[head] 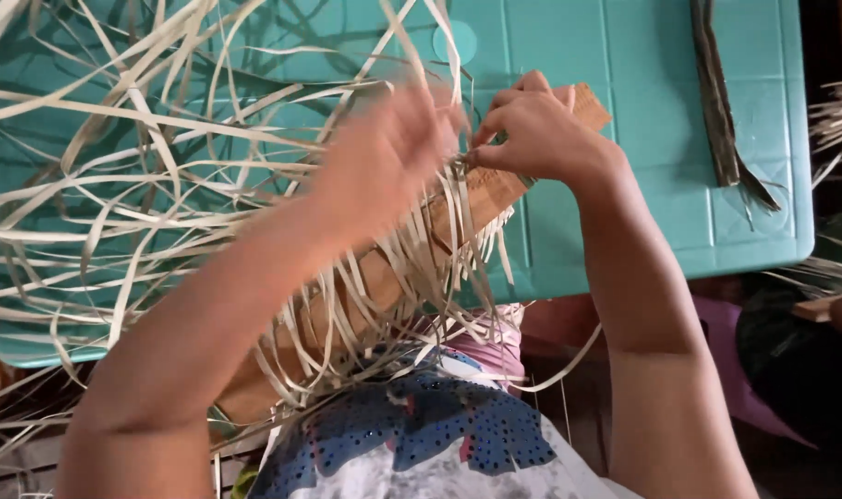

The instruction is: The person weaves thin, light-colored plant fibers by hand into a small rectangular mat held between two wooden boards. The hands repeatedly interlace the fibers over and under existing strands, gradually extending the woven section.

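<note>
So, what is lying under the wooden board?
Under the wooden board is the turquoise plastic table. Pale strips cover much of it. The board's lower end is hidden by strips.

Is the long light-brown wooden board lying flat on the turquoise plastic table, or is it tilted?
Tilted: the wooden board rests its far end on the table, and its near end slopes off the edge toward the person's lap.

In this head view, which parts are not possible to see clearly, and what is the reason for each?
- Left hand: motion blur, so its fingers and grip cannot be told.
- Right hand: fingertips curl under among the pale strips; what they pinch is too small to see.
- Wooden board: mostly hidden by strips and the left forearm.
- Dark leaf bundle: cut off by the top edge.
- Teal table: cut off at the top.
</note>
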